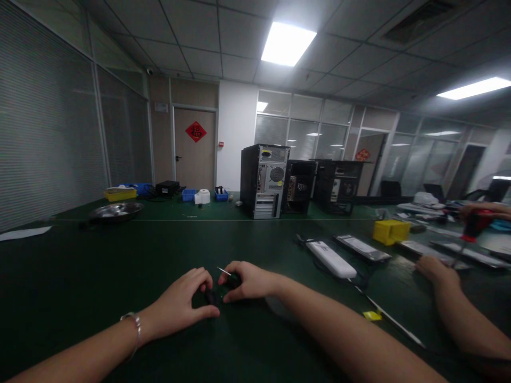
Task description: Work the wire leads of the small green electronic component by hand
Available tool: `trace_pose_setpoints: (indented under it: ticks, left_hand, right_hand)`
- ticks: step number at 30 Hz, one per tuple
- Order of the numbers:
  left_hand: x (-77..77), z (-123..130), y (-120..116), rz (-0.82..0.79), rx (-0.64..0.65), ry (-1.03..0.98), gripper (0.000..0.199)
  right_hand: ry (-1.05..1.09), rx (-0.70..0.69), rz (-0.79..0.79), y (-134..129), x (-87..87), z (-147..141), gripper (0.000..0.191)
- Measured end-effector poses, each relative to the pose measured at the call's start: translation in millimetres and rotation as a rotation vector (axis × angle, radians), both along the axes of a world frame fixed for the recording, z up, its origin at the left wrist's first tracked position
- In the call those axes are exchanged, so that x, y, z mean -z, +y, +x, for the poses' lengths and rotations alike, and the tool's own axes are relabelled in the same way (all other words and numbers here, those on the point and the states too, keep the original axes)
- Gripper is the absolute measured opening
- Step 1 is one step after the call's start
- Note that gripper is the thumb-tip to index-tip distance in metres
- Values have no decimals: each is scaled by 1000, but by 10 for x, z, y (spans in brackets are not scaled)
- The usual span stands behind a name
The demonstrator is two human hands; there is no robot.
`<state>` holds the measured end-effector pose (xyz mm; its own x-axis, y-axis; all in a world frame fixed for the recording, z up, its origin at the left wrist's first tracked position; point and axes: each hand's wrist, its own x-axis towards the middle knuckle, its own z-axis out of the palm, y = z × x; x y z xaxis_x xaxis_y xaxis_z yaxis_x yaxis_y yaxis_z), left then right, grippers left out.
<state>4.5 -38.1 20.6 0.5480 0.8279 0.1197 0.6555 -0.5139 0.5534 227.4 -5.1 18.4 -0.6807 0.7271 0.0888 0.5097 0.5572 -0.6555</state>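
Observation:
My left hand (186, 300) rests low over the green table (159, 250), its thumb and fingers closed round a small black object (212, 298). Just to the right, my right hand (245, 281) holds a dark tool with a thin metal shaft (224, 271); the shaft points up and left between the two hands. The tool's handle is mostly hidden in the palm. A narrow gap separates the hands, and the black object lies at its left side. What the black object is, I cannot tell.
A white power strip (331, 259), a hard drive (362, 248) and a yellow box (391, 232) stand right. Computer cases (265, 181) stand behind. A metal bowl (116, 211) is at left. At far right, another person's hands work with a red screwdriver (476, 224).

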Motion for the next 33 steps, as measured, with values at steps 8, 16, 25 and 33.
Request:
trace_pose_setpoints:
  ticks: [8,16,25,33]
  left_hand:
    - [-57,7,-37,-10,92,-33,33]
    - [-43,14,-12,-51,122,-94,32]
    - [-24,-2,17,-51,129,-179,33]
    - [-19,13,10,-31,101,-196,31]
  right_hand:
    - [-87,-22,149,-63,-45,-28,28]
    - [-104,43,141,-98,-59,-51,24]
    - [-89,58,94,-66,-1,-37,31]
    - [49,51,22,-72,50,-33,29]
